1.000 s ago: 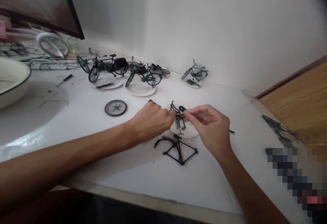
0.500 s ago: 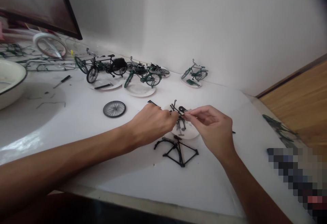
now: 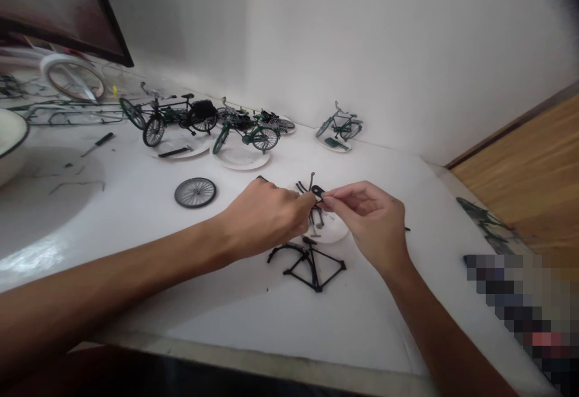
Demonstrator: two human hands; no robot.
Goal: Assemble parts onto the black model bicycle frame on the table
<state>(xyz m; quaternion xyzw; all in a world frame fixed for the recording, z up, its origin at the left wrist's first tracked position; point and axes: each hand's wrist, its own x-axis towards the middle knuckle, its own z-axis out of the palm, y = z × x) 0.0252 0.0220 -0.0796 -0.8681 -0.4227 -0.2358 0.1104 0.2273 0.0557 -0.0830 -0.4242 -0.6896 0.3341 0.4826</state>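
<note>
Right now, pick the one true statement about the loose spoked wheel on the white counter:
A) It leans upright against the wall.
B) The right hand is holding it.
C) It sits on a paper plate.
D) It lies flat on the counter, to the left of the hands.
D: the loose spoked wheel lies flat on the white counter, left of the left hand, while the right hand pinches the small black bicycle part.

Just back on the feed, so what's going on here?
A person's right hand pinches a small black model bicycle part, with the left hand right against it, above a paper plate. A black bicycle frame lies on the white counter, a loose wheel sits to the left, and green model bicycles stand farther back.
</note>
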